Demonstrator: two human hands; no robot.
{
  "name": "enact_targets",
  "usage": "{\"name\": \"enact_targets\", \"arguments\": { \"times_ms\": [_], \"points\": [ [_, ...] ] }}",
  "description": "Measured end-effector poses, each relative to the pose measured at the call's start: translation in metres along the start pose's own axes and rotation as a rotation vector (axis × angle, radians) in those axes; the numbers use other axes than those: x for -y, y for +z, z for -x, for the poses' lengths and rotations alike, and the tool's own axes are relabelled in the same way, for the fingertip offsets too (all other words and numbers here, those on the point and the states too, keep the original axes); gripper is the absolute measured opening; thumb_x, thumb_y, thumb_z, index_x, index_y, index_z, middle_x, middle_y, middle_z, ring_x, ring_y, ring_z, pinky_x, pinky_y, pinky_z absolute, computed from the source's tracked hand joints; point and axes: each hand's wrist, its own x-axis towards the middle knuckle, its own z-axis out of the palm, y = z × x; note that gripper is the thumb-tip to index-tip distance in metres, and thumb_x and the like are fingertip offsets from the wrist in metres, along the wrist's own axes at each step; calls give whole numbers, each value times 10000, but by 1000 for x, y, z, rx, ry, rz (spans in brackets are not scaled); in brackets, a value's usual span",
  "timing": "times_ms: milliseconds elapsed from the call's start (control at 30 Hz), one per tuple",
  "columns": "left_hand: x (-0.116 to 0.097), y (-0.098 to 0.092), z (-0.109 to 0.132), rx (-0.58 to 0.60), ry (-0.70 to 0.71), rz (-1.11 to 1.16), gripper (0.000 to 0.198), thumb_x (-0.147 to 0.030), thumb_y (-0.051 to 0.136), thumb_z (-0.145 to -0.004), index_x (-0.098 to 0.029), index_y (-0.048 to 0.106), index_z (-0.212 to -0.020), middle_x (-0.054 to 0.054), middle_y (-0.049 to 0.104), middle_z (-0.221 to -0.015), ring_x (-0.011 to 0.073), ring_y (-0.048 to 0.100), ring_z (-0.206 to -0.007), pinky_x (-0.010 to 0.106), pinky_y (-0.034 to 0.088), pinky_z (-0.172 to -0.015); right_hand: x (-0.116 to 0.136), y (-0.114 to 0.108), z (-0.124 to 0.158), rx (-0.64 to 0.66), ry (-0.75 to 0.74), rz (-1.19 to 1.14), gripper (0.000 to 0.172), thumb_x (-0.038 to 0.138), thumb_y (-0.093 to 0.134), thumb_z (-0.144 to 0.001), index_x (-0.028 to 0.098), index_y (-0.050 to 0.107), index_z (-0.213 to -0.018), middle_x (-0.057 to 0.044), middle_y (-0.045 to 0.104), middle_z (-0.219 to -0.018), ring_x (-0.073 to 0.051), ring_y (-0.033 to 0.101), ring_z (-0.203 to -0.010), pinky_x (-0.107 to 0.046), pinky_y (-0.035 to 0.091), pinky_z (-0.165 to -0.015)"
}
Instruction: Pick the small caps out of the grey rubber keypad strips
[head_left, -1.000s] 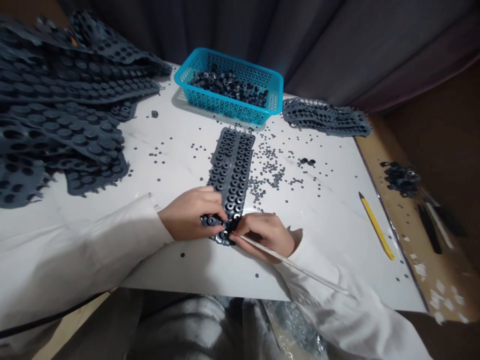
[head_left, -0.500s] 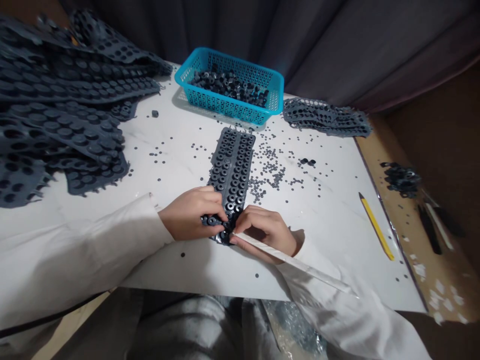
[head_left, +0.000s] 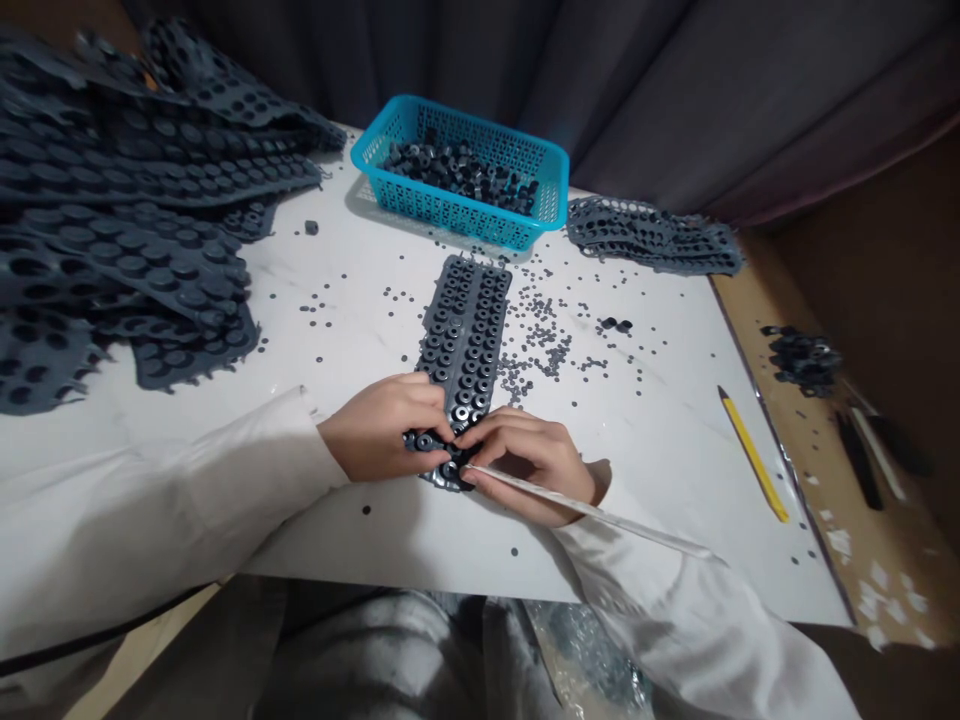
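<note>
Centre of frame: the left hand [head_left: 394, 428] pinched the lower end of a dark rubber sheet [head_left: 471, 325]; the right hand [head_left: 536, 462], gripping a slender white tool [head_left: 540, 491], apparently worked its rings [head_left: 466, 383]; the next move presumably required steady bracing.

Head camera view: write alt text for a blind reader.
A person's left hand and right hand meet at the near end of a dark studded sheet on a white table, the right holding a thin pale strip. Beyond stands a blue basket of small dark pieces; more sheets lie heaped left, a yellow tool right.
</note>
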Motion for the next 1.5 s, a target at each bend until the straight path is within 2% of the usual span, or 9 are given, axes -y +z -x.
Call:
{"name": "enact_targets", "arguments": {
  "times_ms": [700,1000,1267,1500],
  "points": [
    [-2,0,0,-20,-4,-4,139,-219,609,-847,-182,731,-790,31,643,-707,157,547,-706,255,426,-661,0,0,0,-28,-9,54,56,184,705,-802,178,655,-776,-106,761,-835,-175,698,-784,-308,570,-743],
    [-1,0,0,-20,-12,6,147,-217,605,-848,-185,740,-796,31,645,-708,159,555,-718,257,431,-667,-4,0,1,-12,-79,106,82,165,714,-794,176,634,-810,-116,755,-839,-178,703,-783,-306,575,-735],
    [-1,0,0,-12,-32,15,117,-221,628,-832,-205,730,-779,23,647,-707,157,557,-715,260,431,-674,-3,-1,1,46,-139,197,57,170,656,-844,190,603,-845,-106,741,-874,-177,687,-816,-295,577,-746],
    [-2,-1,-1,-13,-12,13,129,-215,612,-835,-186,725,-778,27,636,-699,157,550,-702,262,425,-666,3,-2,0,2,-48,70,76,172,684,-814,185,610,-805,-106,745,-847,-171,686,-803,-305,558,-768]
  ]
}}
